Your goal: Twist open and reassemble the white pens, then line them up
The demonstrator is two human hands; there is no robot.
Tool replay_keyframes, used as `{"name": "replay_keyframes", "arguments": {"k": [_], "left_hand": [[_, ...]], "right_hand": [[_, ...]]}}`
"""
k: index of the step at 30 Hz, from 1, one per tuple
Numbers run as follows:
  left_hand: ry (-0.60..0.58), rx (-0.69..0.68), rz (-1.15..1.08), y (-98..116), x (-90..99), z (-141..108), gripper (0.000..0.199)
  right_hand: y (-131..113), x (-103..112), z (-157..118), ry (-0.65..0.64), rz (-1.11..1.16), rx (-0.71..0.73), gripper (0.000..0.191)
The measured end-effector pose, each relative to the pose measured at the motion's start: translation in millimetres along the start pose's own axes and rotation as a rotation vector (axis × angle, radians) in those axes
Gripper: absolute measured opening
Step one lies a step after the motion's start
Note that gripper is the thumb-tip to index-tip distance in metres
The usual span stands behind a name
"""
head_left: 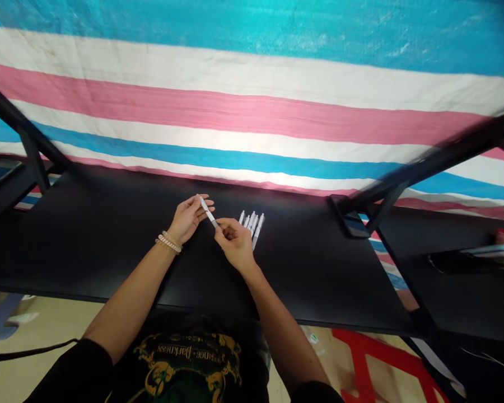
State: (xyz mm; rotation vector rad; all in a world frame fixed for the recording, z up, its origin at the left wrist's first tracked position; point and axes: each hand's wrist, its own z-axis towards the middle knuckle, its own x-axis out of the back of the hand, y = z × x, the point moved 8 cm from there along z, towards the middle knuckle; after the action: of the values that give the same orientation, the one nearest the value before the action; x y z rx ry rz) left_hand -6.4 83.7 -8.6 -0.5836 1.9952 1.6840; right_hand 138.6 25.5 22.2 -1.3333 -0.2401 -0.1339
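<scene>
A white pen (209,212) with a grey grip slants between my two hands, above the black tabletop. My right hand (235,240) pinches its lower, grey end between thumb and fingertips, the other fingers curled. My left hand (189,217) is turned palm up, its thumb against the pen's upper end and its fingers reaching out behind the barrel. Just beyond my right hand, several similar white pens (258,228) lie side by side on the table, their lower ends partly hidden by that hand. A beaded bracelet (168,242) circles my left wrist.
The black table (121,235) runs up to a striped blue, white and pink sheet (252,117). Black metal supports stand at left (31,151) and right (382,196). Another dark table (466,296) adjoins at right. Below the front edge is a red frame-like object (361,358).
</scene>
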Motion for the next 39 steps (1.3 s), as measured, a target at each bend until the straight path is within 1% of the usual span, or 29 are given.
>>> {"name": "replay_keyframes", "arguments": {"k": [5,6,9,11,14,15,16,18,20,22,25,28,29,32,35,36,39], "left_hand": [[0.014,-0.033,-0.032,5,0.7,0,0.023],[0.013,-0.043,-0.036,6,0.5,0,0.024],[-0.001,-0.089,-0.058,8,-1.3,-1,0.023],[-0.001,-0.108,-0.062,9,-1.8,-1,0.022],[0.033,-0.103,-0.06,6,1.1,0,0.022],[0.046,-0.101,-0.065,5,2.4,0,0.022],[0.055,-0.1,-0.073,4,3.4,0,0.022],[0.057,-0.1,-0.09,2,3.9,1,0.021],[0.049,-0.1,-0.102,2,3.4,1,0.021],[0.041,-0.098,-0.11,1,2.6,1,0.022],[0.037,-0.089,-0.112,1,1.8,1,0.023],[0.027,-0.075,-0.108,-1,0.5,1,0.024],[0.022,-0.071,-0.106,-1,-0.1,1,0.024],[0.012,-0.07,-0.104,-2,-1.0,1,0.024],[0.009,-0.075,-0.107,-2,-1.2,1,0.024],[0.009,-0.076,-0.105,-2,-1.3,1,0.024],[0.0,-0.076,-0.087,-2,-2.9,0,0.025]], "right_hand": [[10,3,1,0.041,0.079,-0.078,0.03],[12,2,2,0.037,0.096,-0.093,0.033],[17,-4,1,-0.028,0.097,-0.135,0.037],[14,-2,1,-0.007,0.03,-0.092,0.037],[-2,10,0,0.153,-0.082,0.086,0.024],[-6,11,0,0.18,-0.089,0.122,0.025],[-7,11,-1,0.183,-0.076,0.127,0.03],[-4,8,0,0.155,-0.032,0.086,0.036],[-6,8,0,0.146,-0.041,0.092,0.029],[-11,9,0,0.162,-0.089,0.147,0.022],[-10,9,0,0.152,-0.079,0.137,0.026],[-13,10,0,0.17,-0.098,0.172,0.016],[-14,10,-1,0.183,-0.109,0.186,0.015],[-11,11,0,0.196,-0.081,0.158,0.022],[-14,10,-1,0.192,-0.113,0.208,0.015],[-15,9,-1,0.195,-0.133,0.221,0.016],[-10,9,0,0.188,-0.161,0.151,0.04]]}}
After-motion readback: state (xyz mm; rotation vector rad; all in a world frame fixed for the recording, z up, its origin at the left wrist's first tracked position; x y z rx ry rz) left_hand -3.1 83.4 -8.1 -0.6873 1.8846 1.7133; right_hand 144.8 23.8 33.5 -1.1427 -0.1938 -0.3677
